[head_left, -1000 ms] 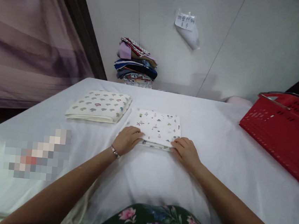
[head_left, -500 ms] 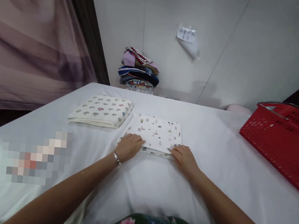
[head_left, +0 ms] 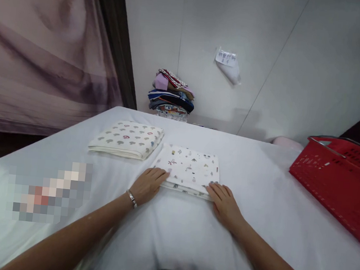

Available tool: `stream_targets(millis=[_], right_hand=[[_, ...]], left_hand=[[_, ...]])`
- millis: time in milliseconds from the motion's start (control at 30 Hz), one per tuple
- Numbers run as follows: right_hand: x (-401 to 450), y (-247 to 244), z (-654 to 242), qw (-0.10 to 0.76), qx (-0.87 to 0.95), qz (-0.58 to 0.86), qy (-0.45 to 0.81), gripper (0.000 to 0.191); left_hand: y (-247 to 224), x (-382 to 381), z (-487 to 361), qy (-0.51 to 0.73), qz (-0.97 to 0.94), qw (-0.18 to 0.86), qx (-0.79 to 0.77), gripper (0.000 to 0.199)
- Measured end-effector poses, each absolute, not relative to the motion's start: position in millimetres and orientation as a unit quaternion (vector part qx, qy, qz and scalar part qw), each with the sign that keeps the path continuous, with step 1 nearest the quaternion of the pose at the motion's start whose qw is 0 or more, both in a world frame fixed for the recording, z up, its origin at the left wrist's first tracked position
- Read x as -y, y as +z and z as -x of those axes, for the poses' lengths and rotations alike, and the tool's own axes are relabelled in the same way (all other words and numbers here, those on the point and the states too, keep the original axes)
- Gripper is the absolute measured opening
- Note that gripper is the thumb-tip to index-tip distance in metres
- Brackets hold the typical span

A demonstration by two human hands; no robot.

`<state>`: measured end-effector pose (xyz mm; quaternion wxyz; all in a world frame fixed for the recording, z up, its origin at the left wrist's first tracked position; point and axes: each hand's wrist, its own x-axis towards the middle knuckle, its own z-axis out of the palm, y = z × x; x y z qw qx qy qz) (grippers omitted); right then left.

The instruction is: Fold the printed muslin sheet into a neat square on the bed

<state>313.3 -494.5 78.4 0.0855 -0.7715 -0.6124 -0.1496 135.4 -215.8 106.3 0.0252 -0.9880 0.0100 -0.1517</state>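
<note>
Fingers farther apart on folded cloth

Left hand partly hides patterned cloth; red basket cut off right.

Both hands touch a folded, patterned white cloth.

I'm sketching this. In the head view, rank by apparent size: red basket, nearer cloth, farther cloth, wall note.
1. Red basket
2. Nearer cloth and farther cloth: too alike to rank
3. Wall note
</note>
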Motion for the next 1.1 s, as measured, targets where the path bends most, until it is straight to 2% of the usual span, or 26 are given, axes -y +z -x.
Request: stream_targets(millis=[133, 267, 600, 767, 967, 1100], right_hand=[[490.8, 79.2, -314.7, 0.047, 0.599, 0.785, -0.152, 0.067], [482.6, 82.8, -314.9, 0.036, 0.602, 0.779, -0.172, 0.062], [481.4, 86.7, -325.5, 0.114, 0.6, 0.771, -0.181, 0.059], [484.3, 103.1, -310.8, 0.08, 0.612, 0.774, -0.14, 0.053], [471.3, 99.5, -302.6, 0.028, 0.587, 0.79, -0.176, 0.045], [464.2, 91.1, -304.1, 0.019, 0.579, 0.793, -0.189, 0.046]], left_hand=[[105.0, 212.9, -131.0, -0.152, 0.987, 0.053, 0.007, 0.065], [104.3, 212.4, -130.6, -0.151, 0.985, 0.072, 0.026, 0.068], [101.9, 213.0, -132.1, -0.194, 0.977, 0.082, 0.022, 0.062], [105.2, 210.1, -129.4, -0.186, 0.979, 0.075, 0.019, 0.059], [112.1, 207.4, -135.7, -0.182, 0.979, 0.094, 0.006, 0.057], [122.6, 204.6, -140.2, -0.205, 0.974, 0.097, 0.0, 0.058]])
